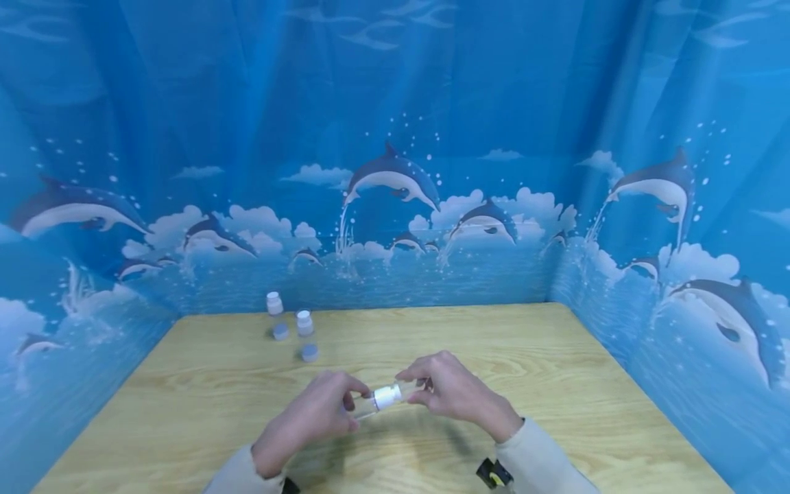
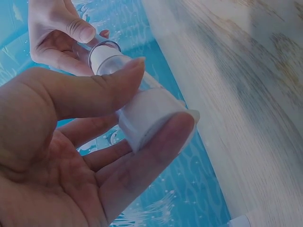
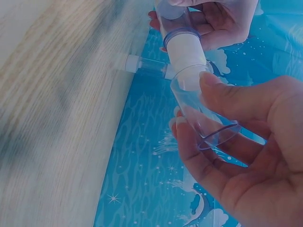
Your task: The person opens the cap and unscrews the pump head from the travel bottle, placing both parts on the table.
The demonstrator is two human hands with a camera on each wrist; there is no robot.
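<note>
Over the front middle of the table, both hands hold one small pump bottle. My left hand (image 1: 315, 408) grips its clear, pale-bottomed body (image 2: 149, 113) between thumb and fingers. From the other end, my right hand (image 1: 453, 391) pinches a clear tubular cap (image 3: 196, 104), thumb on one side and fingertips on the other. Between the hands shows the bottle's white collar (image 1: 387, 396). In the right wrist view the cap's rim overlaps the white top, in line with the bottle, which lies tilted nearly sideways. Part of the body is hidden behind the left fingers.
Two similar bottles with white tops, one nearer (image 1: 305, 322) and one farther (image 1: 274, 303), stand at the table's back left. The wood-grain table (image 1: 524, 343) ends at a blue dolphin-print curtain (image 1: 395, 274) behind and at both sides. A black strap item (image 1: 494, 473) sits by the right sleeve.
</note>
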